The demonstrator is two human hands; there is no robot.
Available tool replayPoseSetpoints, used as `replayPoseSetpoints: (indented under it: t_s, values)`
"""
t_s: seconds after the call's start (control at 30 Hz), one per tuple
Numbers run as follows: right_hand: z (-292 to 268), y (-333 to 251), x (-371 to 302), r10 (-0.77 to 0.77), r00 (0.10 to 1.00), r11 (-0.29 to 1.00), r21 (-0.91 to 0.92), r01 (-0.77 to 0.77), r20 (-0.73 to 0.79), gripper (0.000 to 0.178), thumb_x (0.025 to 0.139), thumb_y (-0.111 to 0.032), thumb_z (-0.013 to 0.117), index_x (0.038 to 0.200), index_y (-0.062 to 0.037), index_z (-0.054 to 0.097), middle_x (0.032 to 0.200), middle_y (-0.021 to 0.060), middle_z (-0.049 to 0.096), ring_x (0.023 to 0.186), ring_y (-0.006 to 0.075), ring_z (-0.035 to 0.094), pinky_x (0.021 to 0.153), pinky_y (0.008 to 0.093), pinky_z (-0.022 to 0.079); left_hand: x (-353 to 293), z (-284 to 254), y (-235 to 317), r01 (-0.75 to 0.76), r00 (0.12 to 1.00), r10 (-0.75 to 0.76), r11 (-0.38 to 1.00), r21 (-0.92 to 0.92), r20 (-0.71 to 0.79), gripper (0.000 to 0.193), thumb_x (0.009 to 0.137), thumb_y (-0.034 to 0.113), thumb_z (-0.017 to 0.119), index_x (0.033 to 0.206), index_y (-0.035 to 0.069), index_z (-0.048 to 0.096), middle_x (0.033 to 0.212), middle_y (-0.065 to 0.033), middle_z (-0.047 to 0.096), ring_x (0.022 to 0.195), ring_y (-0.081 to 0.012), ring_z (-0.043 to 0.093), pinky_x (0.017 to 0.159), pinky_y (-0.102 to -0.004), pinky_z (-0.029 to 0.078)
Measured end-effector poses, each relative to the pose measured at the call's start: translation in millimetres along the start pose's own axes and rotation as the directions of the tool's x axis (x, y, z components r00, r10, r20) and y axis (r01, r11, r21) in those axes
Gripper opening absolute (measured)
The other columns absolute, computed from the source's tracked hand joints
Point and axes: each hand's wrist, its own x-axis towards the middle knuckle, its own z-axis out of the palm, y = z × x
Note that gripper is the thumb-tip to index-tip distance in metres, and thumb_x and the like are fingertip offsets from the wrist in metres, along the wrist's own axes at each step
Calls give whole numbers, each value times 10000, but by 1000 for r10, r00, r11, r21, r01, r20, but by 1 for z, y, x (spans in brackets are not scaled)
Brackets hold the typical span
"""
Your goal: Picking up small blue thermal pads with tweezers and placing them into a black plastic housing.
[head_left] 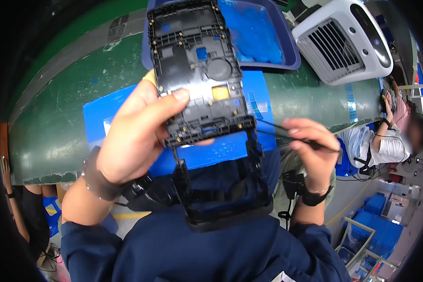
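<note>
My left hand (141, 122) grips a long black plastic housing (178, 66), its thumb on the face and the other fingers behind. Yellow shows through a square opening in the housing, where a covered fingertip seems to lie behind. Small brass-coloured inserts dot the part, and an open rectangular frame extends from its near end. In my right hand (312, 145) are thin black tweezers (286, 134), pinched between thumb and fingers. Their two tips point left, close to the housing's right edge; whether they touch it I cannot tell.
A blue mat (96, 110) lies on the green table (47, 136) beneath the housing. Behind stands a purple-blue tray (293, 58) with blue film inside. A white air cooler (310, 51) is at the back right. Other people sit at the right and left edges.
</note>
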Motion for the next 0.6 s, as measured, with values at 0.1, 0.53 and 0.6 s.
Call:
replayPoseSetpoints:
  t_s: [0.1,0.53,0.6]
  values:
    - [-23,20,0,48,990,991,128,-31,-131,120,736,-10,606,846,34,583,966,230,593,722,189,596,644,256,476,7,8,-20,41,999,-41,999,-11,13,445,842,179,475,1206,-3,296,1064,-171,527,856,-222,605,613,-327,554]
    - [8,66,33,363,897,810,561,-170,-253,156,855,-48,498,950,-35,375,783,171,596,451,54,405,509,207,424,37,10,-63,208,953,-219,975,-72,-210,464,851,163,465,1236,11,257,1104,-171,507,919,-247,586,679,-364,535]
    - [7,70,32,366,895,822,539,-182,-255,160,853,-43,500,944,-35,369,695,110,549,447,50,391,508,214,429,38,10,-58,245,953,-267,957,-152,-142,432,863,84,452,1250,6,278,1183,-125,459,1086,-196,467,908,-340,386]
